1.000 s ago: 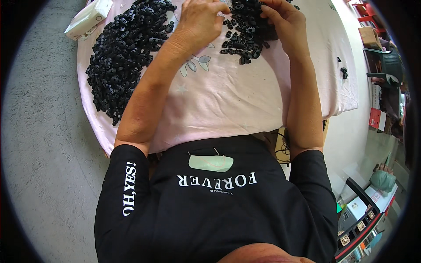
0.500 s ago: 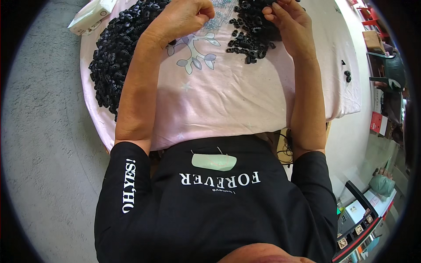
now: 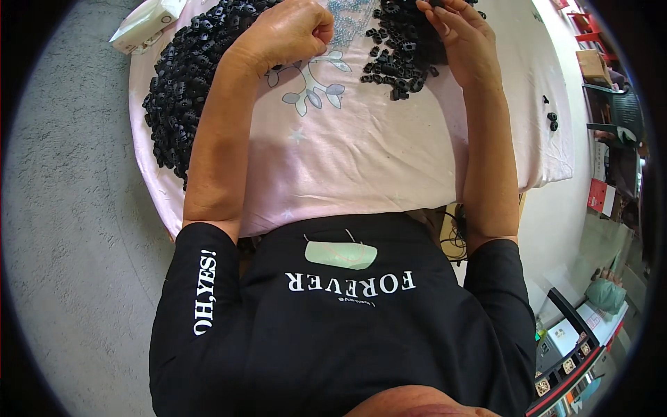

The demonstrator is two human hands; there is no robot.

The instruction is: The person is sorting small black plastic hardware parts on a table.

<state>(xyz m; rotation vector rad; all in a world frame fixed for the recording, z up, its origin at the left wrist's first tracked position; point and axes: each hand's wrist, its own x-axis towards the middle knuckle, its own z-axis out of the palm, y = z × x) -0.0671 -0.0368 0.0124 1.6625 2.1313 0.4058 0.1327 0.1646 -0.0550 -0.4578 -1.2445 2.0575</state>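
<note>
My left hand [image 3: 295, 31] is closed, its fingertips curled in beside a spread of small clear bluish beads [image 3: 347, 19]. Whatever it may hold is hidden by the fingers. Under and left of that forearm lies a large heap of small black plastic pieces [image 3: 177, 90]. At the top edge my right hand [image 3: 469, 38] pinches a small black plastic piece [image 3: 436, 3] between thumb and fingers, partly cut off by the frame. Just left of this hand is a smaller heap of black pieces [image 3: 399, 59], with several loose ones at its near edge.
A pale pink cloth [image 3: 361, 153] with leaf prints covers the table. A white box-like pack [image 3: 147, 24] stands at its far left edge. A few black pieces [image 3: 552, 121] lie apart at the right. Beyond are a dark green chair [image 3: 618, 111] and a cardboard box [image 3: 594, 67].
My left hand has shifted slightly left and toward me, fingers still curled. The right hand has moved slightly, its fingers closer around the black piece. The heaps look the same.
</note>
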